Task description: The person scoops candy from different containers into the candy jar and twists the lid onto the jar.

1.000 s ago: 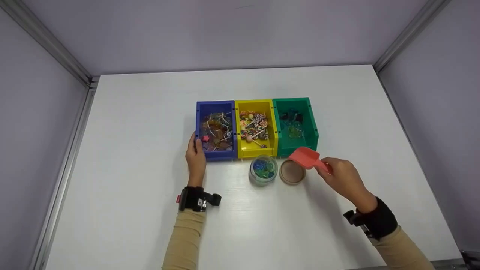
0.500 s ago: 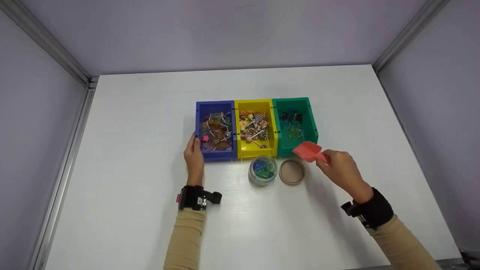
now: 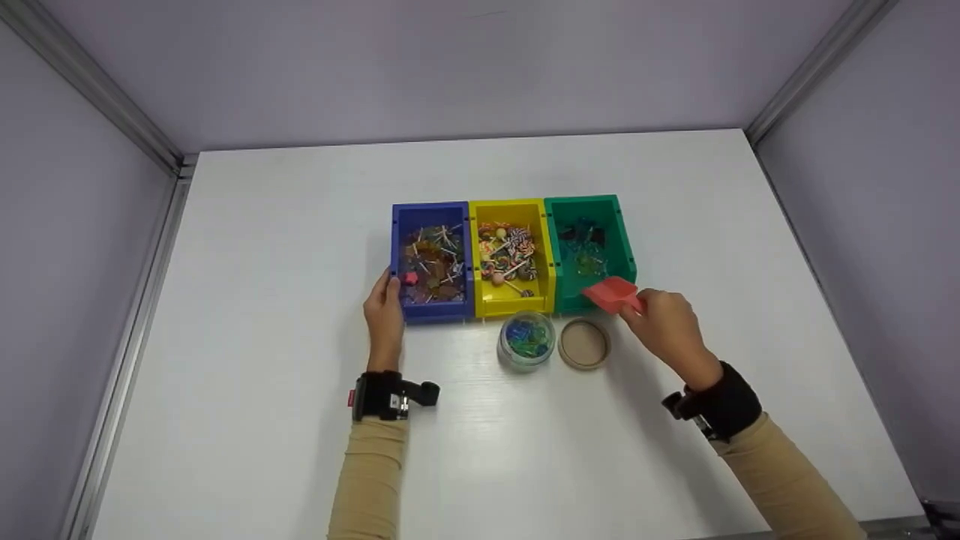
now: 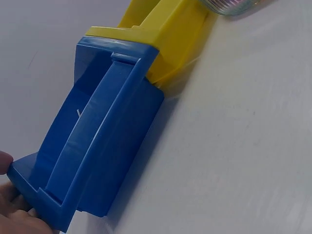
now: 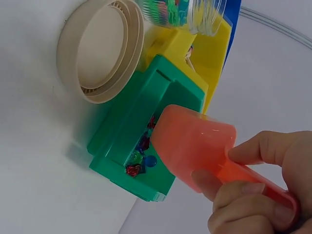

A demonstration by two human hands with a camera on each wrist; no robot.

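Three bins stand side by side on the white table: a blue bin [image 3: 433, 259] and a yellow bin [image 3: 512, 255] with lollipops, and a green bin [image 3: 589, 251] with wrapped candies. My right hand [image 3: 664, 326] grips the handle of a red scoop [image 3: 613, 292], whose mouth sits at the green bin's front edge [image 5: 141, 151]. In the right wrist view the red scoop [image 5: 195, 146] looks empty. My left hand [image 3: 384, 315] rests against the blue bin's front left corner [image 4: 34, 190]. An open glass jar [image 3: 527, 341] of candies and its beige lid [image 3: 584, 343] sit in front of the bins.
Grey walls with metal rails enclose the table [image 3: 262, 247] on the left, back and right. Bare white table surface lies on all sides of the bins.
My right hand has carried the red scoop from above the beige lid up to the green bin's front. The left hand has stayed at the blue bin.
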